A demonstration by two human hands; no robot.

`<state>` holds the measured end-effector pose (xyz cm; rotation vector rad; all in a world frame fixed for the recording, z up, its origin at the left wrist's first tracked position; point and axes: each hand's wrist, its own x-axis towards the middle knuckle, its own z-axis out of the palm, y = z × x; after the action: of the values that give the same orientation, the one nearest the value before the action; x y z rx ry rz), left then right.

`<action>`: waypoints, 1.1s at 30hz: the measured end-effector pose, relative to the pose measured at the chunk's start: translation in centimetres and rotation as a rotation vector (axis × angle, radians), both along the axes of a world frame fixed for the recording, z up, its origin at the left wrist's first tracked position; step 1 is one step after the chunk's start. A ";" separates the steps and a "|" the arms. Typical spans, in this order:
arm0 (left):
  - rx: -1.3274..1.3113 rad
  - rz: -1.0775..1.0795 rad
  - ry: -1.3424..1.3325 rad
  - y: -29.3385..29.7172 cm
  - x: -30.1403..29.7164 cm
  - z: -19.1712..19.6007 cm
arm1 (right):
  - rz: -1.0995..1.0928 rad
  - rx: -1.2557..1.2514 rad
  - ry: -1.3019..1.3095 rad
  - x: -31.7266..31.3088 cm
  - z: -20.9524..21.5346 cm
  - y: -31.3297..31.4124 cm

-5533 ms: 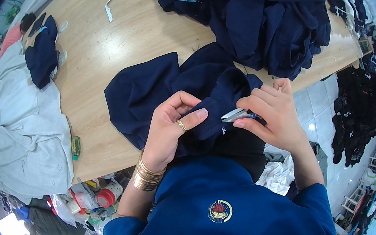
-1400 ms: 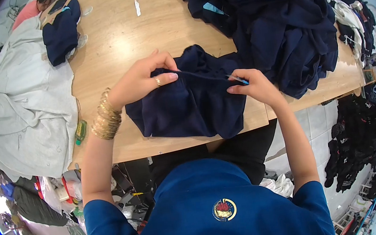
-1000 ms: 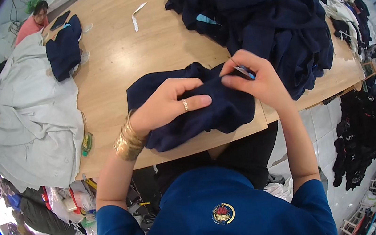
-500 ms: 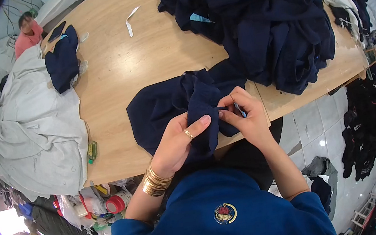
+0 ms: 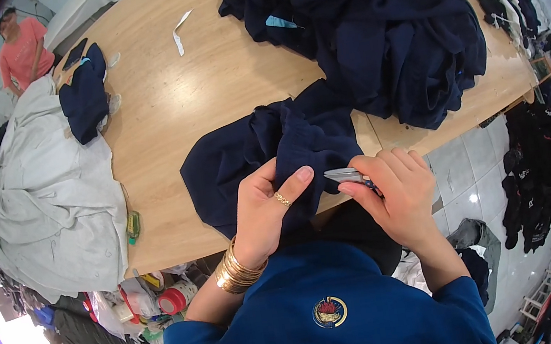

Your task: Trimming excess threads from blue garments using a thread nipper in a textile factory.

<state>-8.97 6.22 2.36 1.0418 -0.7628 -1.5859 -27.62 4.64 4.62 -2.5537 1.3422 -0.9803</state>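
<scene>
A navy blue garment (image 5: 228,154) lies partly spread over the near edge of the table. My left hand (image 5: 262,205), with a ring and gold bangles, is closed on a fold of it, thumb on top. My right hand (image 5: 399,187) grips a pair of thread snips (image 5: 347,176). Their metal blades point left, close to the edge of the held cloth. I cannot tell whether the tips touch it. Part of the snips is hidden by my fingers.
A large heap of navy garments (image 5: 396,31) covers the table's far right. Pale grey cloth (image 5: 50,202) drapes over its left end beside a small green item (image 5: 133,227). A white strip (image 5: 180,33) lies farther back. A person in pink (image 5: 24,50) is at the far left.
My right hand has drawn back to the right from the cloth, and the snips' blades now show. The fold in my left hand has opened out. The person in pink has risen higher.
</scene>
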 end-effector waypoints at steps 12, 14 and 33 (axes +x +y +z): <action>-0.070 0.038 -0.132 0.0 -0.7 0.0 | -0.047 -0.081 0.063 -0.2 0.5 -0.1; -0.076 0.051 -0.128 0.1 -0.8 0.2 | -0.045 -0.090 0.067 -0.2 0.5 -0.1; -0.041 0.045 -0.078 0.2 -0.9 0.2 | -0.036 -0.007 0.002 -0.1 -0.3 0.2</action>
<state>-9.89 6.40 2.57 1.0887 -0.8160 -1.4922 -27.76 4.88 4.31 -2.5444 1.3931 -0.9898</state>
